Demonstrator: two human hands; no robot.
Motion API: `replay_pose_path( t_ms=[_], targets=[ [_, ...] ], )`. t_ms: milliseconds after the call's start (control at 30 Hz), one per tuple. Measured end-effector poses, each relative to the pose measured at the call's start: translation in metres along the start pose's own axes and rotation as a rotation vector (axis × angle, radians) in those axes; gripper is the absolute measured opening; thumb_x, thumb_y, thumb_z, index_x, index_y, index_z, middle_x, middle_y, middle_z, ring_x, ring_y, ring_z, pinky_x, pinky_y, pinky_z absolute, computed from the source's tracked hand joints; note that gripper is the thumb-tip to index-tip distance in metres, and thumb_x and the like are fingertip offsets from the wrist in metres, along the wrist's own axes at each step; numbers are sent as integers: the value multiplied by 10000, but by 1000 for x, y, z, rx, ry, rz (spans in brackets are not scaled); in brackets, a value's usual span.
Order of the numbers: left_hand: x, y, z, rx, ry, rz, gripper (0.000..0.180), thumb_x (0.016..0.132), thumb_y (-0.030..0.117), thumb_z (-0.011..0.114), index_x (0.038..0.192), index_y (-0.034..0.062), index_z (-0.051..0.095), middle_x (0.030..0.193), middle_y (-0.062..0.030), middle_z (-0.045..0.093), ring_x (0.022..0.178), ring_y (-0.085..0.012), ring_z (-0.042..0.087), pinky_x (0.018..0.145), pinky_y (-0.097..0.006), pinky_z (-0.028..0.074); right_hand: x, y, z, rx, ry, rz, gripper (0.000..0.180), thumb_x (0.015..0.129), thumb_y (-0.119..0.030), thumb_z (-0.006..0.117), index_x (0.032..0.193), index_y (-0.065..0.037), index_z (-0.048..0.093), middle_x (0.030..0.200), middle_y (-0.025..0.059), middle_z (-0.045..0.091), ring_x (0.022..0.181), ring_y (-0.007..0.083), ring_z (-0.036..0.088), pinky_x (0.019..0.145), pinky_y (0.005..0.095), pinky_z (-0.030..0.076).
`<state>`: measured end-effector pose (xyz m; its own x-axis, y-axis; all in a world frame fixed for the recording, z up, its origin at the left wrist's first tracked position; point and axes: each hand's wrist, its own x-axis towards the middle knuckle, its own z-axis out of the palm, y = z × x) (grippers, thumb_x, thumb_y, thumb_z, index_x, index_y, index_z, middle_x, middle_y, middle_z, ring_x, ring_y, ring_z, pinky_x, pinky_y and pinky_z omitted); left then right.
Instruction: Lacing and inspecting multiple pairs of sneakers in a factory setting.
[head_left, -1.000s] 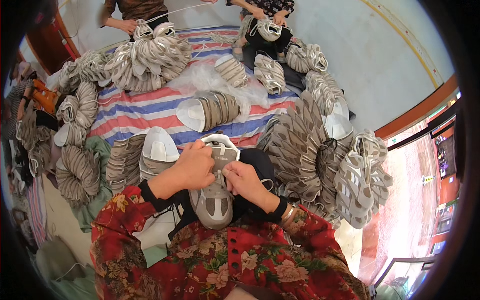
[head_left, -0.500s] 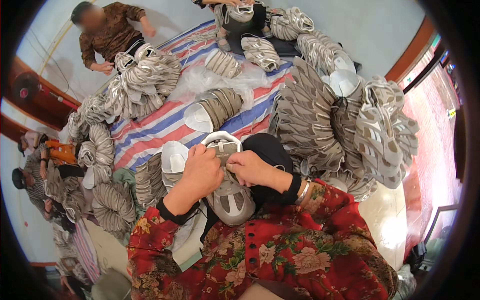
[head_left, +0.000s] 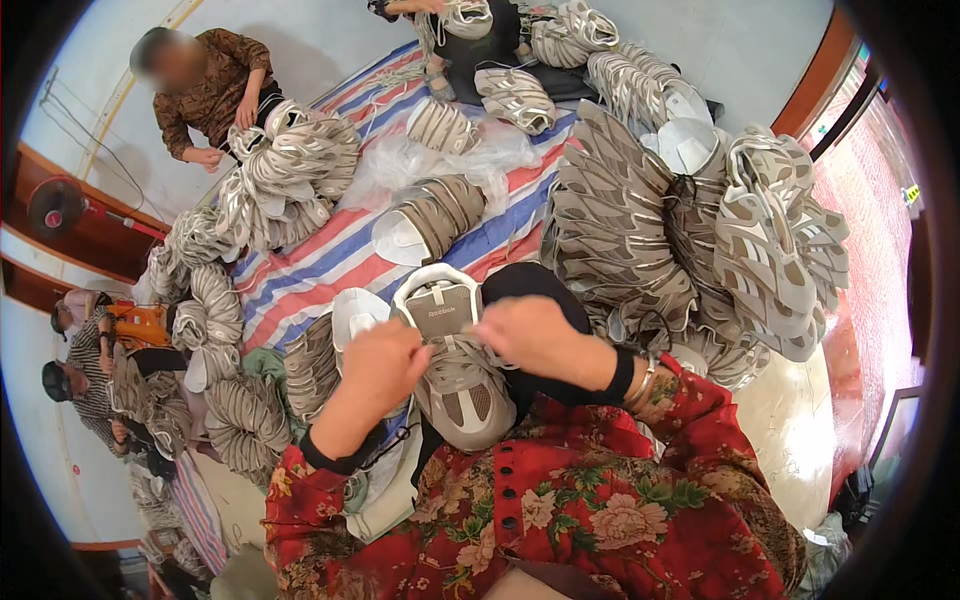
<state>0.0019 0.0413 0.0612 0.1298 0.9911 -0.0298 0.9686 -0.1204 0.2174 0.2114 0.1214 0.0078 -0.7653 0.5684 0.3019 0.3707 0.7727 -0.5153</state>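
A beige-brown shoe upper (head_left: pixel 466 405) with a white-lined collar sits on my lap, toe toward me. Its brown tongue (head_left: pixel 440 312) stands up inside the opening, and a light shoelace (head_left: pixel 458 355) crosses below it. Closed at the left edge of the opening, my left hand (head_left: pixel 383 362) has its thumb and fingertips on the lace. My right hand (head_left: pixel 540 338), slightly blurred, is closed at the lace on the other side. The lace ends inside both fists are hidden.
Bundled shoe uppers (head_left: pixel 610 220) rise at the right; another bundle (head_left: pixel 430 218) lies ahead on the striped sheet (head_left: pixel 375 262). More nested uppers (head_left: pixel 312 365) stand by my left wrist. A co-worker (head_left: pixel 215 90) sits far left behind a pile (head_left: pixel 290 160). Others sit farther left and at the back.
My hands have drawn apart, left and right, from close together over the tongue. The tongue and lacing are now uncovered between them. The far-left co-worker's hand has lowered to the pile.
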Motion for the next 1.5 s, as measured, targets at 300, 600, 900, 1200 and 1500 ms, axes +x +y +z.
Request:
replay_pose_path(
  t_ms=[300, 600, 900, 1200, 1500],
  targets=[
    [-10, -16, 4, -633, -194, -285, 300, 888, 237, 507, 667, 47, 578, 621, -63, 583, 548, -238, 564, 544, -373, 461, -5, -2, 38, 560, 46, 262, 207, 821, -208, 641, 781, -11, 590, 708, 114, 617, 598, 230, 612, 567, 350, 481],
    [-38, -46, -4, -1746, 348, -152, 310, 965, 277, 481, 985, 10, 637, 849, -23, 538, 864, -129, 539, 799, -317, 467, -34, 27, -37, 547, -303, 95, 198, 826, -225, 647, 708, -67, 671, 728, 67, 639, 749, 205, 615, 669, 310, 466],
    [25, -18, 25, -2030, 366, -377, 294, 955, 222, 503, 1150, 15, 577, 775, 1, 522, 640, -91, 509, 671, -267, 499, 34, -4, 17, 1889, -78, 217, 254, 898, -211, 572, 715, -39, 613, 656, 48, 595, 529, 116, 510, 535, 242, 403],
    [-149, -308, 17, -1557, 1098, -953, 323, 964, 326, 482, 1061, 42, 603, 719, 44, 404, 496, -41, 330, 398, -187, 212, -113, 159, -97, 1538, 760, 707, 306, 912, -285, 563, 664, -124, 483, 590, -28, 479, 461, 44, 364, 421, 203, 283],
    [-31, -33, 0, -549, 361, 51, 121, 754, 103, 683, 874, 101, 671, 679, -9, 506, 630, -168, 488, 568, -298, 403, -18, 23, -34, 472, 90, 172, 88, 767, -128, 693, 788, -49, 661, 717, 66, 580, 644, 206, 584, 597, 298, 460]
  ],
)
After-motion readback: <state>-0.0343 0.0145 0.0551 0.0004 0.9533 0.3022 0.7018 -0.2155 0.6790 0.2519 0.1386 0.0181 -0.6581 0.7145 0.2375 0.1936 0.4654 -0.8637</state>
